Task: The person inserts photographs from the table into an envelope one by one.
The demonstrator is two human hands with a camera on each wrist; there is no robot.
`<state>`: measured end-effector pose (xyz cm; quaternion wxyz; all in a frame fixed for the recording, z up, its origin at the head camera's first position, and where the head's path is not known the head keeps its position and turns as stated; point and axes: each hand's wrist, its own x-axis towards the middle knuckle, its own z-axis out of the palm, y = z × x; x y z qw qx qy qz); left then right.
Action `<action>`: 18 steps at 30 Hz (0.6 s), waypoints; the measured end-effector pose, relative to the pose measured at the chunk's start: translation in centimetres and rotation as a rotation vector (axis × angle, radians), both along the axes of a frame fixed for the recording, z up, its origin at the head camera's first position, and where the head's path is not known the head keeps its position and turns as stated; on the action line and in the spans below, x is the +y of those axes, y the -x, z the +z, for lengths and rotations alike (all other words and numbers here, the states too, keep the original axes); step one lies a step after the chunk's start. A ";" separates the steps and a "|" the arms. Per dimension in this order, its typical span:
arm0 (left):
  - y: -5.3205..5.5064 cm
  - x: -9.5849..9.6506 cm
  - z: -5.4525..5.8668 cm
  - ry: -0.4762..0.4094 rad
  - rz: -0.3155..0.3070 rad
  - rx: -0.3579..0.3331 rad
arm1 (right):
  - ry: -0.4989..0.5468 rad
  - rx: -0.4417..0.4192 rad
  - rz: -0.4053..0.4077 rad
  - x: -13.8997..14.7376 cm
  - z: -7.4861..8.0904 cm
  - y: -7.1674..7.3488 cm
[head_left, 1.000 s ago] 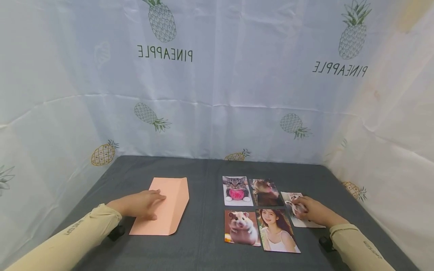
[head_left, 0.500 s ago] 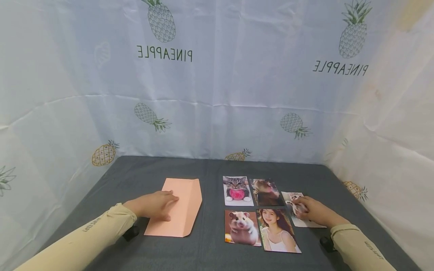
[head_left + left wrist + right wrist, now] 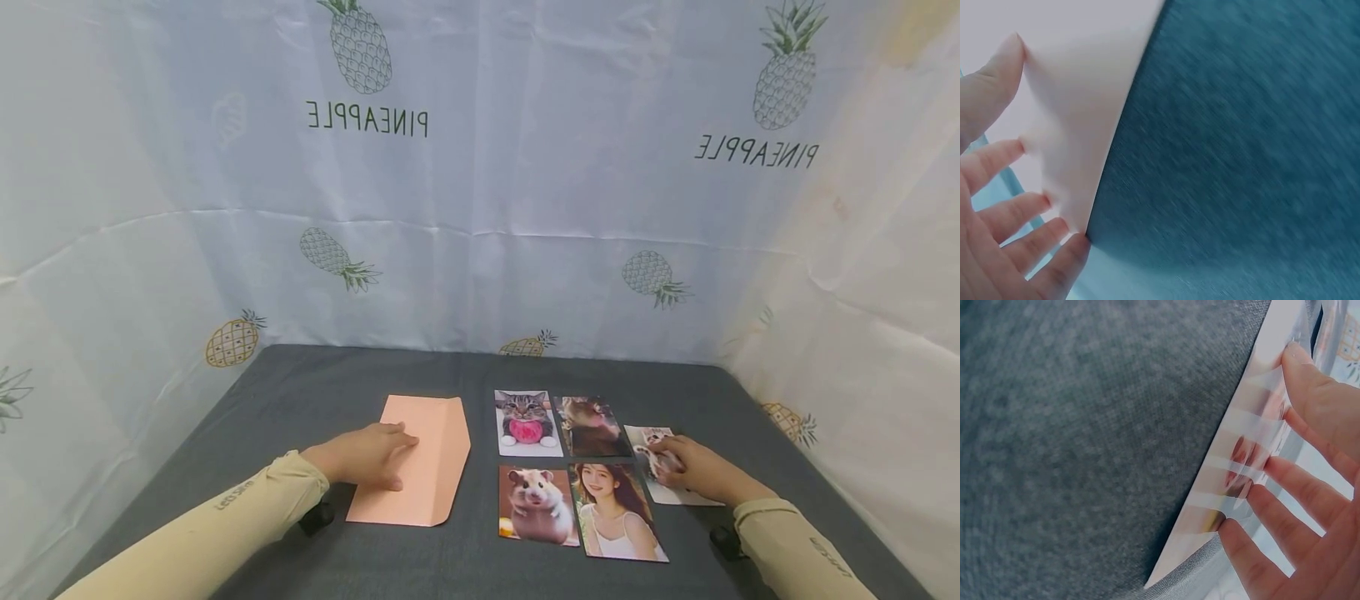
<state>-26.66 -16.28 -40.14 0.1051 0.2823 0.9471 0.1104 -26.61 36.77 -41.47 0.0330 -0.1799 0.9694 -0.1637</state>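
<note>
Envelope flat on worktop, just left of lower centre — left hand, fingers spread, probably keeping it flat; right hand, fingers spread on rightmost photo, lower right — likely steadying

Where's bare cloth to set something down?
Bare cloth: behind the envelope and photos, along the curtain; in front of them, between the sleeves. Narrower: the lane between envelope and photos. Crowded: among the five photos, right hand on the outermost.
</note>
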 end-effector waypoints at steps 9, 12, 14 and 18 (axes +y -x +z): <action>0.1 1.5 -0.2 0.013 0.026 0.008 | -0.004 -0.003 -0.012 0.0 0.0 0.0; 0.1 1.9 -0.1 0.023 0.026 0.009 | -0.011 -0.003 -0.011 -0.1 0.0 0.0; 0.1 2.2 0.0 0.032 0.030 0.004 | -0.013 -0.003 -0.011 -0.1 0.0 0.0; 0.2 2.6 0.1 0.047 0.036 0.002 | -0.015 -0.004 -0.017 -0.1 0.1 -0.1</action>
